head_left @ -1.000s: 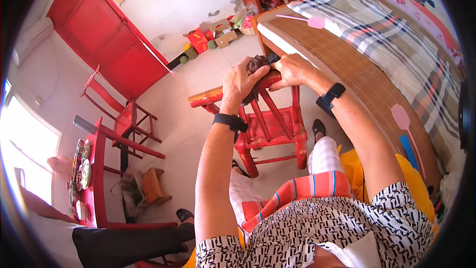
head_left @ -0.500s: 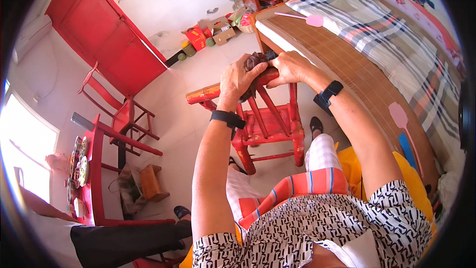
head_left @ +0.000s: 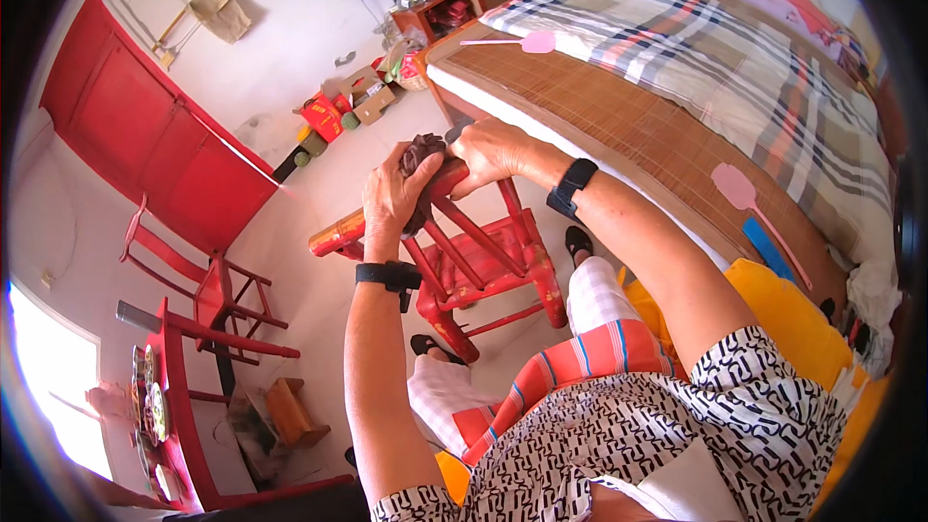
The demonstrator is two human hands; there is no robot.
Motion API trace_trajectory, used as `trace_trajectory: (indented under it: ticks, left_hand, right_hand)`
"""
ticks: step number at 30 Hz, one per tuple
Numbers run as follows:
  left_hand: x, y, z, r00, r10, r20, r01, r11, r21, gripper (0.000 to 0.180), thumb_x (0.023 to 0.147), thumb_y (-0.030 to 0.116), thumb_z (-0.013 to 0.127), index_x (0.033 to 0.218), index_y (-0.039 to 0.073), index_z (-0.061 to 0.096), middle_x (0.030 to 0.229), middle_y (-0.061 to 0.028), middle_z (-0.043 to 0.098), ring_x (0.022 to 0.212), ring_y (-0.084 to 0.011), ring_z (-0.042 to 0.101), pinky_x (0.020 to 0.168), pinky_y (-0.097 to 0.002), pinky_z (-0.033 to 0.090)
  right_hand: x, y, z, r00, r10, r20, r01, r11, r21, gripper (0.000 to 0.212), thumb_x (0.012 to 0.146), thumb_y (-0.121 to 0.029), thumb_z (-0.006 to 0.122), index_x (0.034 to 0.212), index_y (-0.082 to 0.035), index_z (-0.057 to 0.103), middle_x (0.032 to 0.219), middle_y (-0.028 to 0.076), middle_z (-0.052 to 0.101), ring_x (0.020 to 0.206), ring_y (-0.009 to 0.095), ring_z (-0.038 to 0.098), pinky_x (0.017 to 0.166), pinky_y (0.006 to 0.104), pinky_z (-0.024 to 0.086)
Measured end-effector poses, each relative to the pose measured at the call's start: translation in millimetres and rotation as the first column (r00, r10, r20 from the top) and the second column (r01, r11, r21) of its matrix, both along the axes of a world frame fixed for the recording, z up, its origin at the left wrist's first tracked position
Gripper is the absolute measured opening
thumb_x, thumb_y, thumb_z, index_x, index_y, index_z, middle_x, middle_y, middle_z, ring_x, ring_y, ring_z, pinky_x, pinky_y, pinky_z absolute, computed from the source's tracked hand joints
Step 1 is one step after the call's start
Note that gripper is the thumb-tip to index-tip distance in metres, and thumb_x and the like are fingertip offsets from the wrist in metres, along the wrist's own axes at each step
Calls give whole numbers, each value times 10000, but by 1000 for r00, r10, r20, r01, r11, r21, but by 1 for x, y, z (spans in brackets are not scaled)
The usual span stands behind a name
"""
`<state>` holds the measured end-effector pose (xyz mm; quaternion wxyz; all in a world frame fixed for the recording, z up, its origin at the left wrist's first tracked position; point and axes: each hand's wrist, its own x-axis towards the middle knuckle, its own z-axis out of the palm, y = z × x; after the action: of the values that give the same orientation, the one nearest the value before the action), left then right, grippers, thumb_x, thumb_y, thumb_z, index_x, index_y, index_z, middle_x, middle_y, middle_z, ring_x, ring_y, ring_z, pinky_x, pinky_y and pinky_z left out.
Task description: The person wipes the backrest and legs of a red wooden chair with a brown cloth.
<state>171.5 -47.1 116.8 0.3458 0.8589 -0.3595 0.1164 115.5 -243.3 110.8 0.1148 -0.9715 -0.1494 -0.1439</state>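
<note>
A small red wooden chair point(head_left: 483, 249) with worn paint stands in front of me, between my feet. My left hand point(head_left: 390, 198) is closed on a bunched dark brown cloth point(head_left: 422, 157), pressed over the chair's top rail; part of it hangs below the rail. At the rail's right end my right hand point(head_left: 495, 157) is closed round the wood, its thumb underneath. A small dark piece shows at its fingertips; I cannot make out what it is. The rail's left end is bare, with paint worn to yellow-brown.
A bed point(head_left: 599, 101) with a woven mat and plaid cover runs along the right, holding two pink fly swatters point(head_left: 737, 188). Left stand another red chair point(head_left: 215, 295) and a red table point(head_left: 179, 396) with dishes. Boxes point(head_left: 367, 97) line the wall near the red door point(head_left: 145, 135).
The view has swung, so the chair, hands and room sit further left in the picture. Both hands keep their hold on the cloth and rail. The dark-trousered leg at lower left is mostly out of view.
</note>
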Motion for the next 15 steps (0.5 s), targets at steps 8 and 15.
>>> trace_trajectory:
  ticks: [8,15]
  left_hand:
    - [-5,-4,2,1000,22,-11,-22,999,24,520,855,519,653,1091,56,664,849,-182,694,824,-346,676,734,-407,495]
    - [-11,1,-11,977,83,195,-84,996,-6,562,842,540,667,1152,73,629,906,-171,695,862,-366,671,762,-436,505]
  right_hand:
    - [2,-4,-6,998,21,53,-23,999,32,644,579,-628,781,737,-8,702,678,182,666,648,371,659,644,442,538]
    - [-4,1,1,998,35,56,-39,997,68,623,579,-599,785,724,0,691,678,188,665,642,375,656,644,436,536]
